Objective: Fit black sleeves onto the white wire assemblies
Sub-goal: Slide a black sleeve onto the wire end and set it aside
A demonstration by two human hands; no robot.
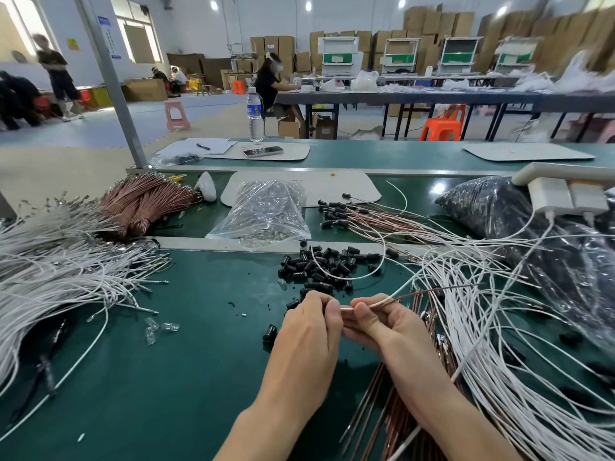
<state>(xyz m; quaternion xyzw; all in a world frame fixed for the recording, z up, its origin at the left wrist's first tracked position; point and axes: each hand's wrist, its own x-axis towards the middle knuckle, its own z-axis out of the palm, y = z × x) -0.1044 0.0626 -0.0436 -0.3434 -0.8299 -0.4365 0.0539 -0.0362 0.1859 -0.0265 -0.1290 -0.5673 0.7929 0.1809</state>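
Your desk (183, 361): matt green, smooth, belt-like, with a dull metal rail (216, 243) across it. The black sleeves (319, 264) look like semi-gloss moulded plastic. The white wires (50, 281): smooth plastic insulation, bare metal tips. The clear bag (266, 211): glossy crinkled film. The brown wires (146, 201) show sheen.

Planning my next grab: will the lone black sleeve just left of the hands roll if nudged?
The black sleeve looks round and stubby, so it would probably roll on the smooth green table. It seems small and light, likely to skitter when pushed.
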